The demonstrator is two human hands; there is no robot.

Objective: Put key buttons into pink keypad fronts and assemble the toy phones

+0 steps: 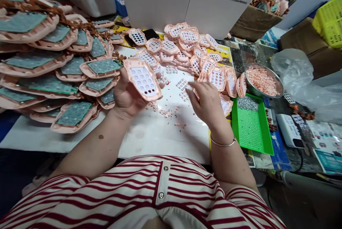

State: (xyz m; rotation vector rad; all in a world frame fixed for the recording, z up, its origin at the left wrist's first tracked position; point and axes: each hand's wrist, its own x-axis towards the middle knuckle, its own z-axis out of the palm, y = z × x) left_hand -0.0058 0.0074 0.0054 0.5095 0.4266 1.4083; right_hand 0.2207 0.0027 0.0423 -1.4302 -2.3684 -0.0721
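Note:
My left hand (125, 95) grips a pink plastic shell (143, 79) by its edge, tilted up above the table. A white keypad sheet with rows of round bumps sits inside it, and a few dark holes show at its lower end. My right hand (207, 100) hovers over the table, fingers bent downward beside small clear keypad pieces (182, 88). Whether its fingertips hold anything is hidden. Just behind it lies a heap of similar pink shells (173, 49). Tiny pink parts (165, 112) are scattered on the white table surface (160, 136) between my hands.
Stacked shells with green circuit boards (74, 113) fill the left side. To the right are a green tray (251, 129) with small metal screws, a metal bowl (263, 79) of pink pieces and a plastic bag (294, 68). A white carton (176, 4) stands behind.

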